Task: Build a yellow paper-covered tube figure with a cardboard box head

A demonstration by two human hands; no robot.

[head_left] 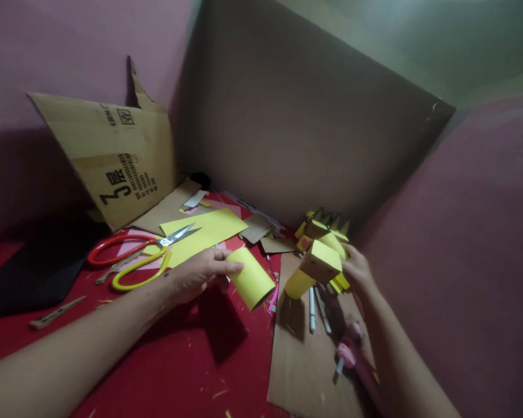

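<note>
my left fingers (226, 267): holding yellow paper tube (249, 278) | my right fingers (353, 261): at yellow-brown box-headed figure (322, 260), right; grip: cannot tell

The left hand (200, 273) holds a yellow tube (249, 280); the right hand (358, 270) grips a yellow box-headed model (320, 262); scissors (167, 241) lie partly over a yellow sheet (215, 226).

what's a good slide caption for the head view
Left hand holding a yellow tube near scissors, right hand at a boxy yellow figure.
</note>
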